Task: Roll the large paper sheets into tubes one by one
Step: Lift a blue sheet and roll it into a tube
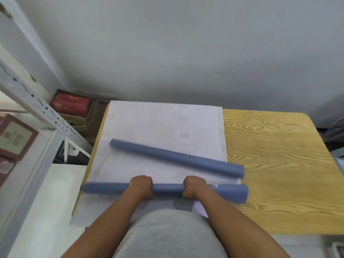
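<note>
Presently a blue roll (pixel 167 189) is gripped near the front edge of the wooden surface (pixel 279 164), lying crosswise over the stack of pale sheets (pixel 149 127). Left hand (pixel 140 186) and right hand (pixel 193 186) are both curled over it, knuckles up, set apart around its middle. A finished blue tube (pixel 176 159) lies just beyond, slanted across the same stack, its right end past the stack's edge.

Roll noted as uneven: the right end (pixel 234 192) looks fatter and looser than the narrow left end (pixel 89 189), so coning is judged likely. Whether a free flap is left to wind in cannot be told; motion blur obscures the seam.

For a good result, even pressure is wanted from both hands, and the loose right end should be tightened, perhaps with the right hand shifted outward. The roll should be kept square to the stack's side edges. The sheets beneath may be dragged along if pressed too hard. The slanted tube sits near the rolling path and may be knocked if the roll is pushed forward.
</note>
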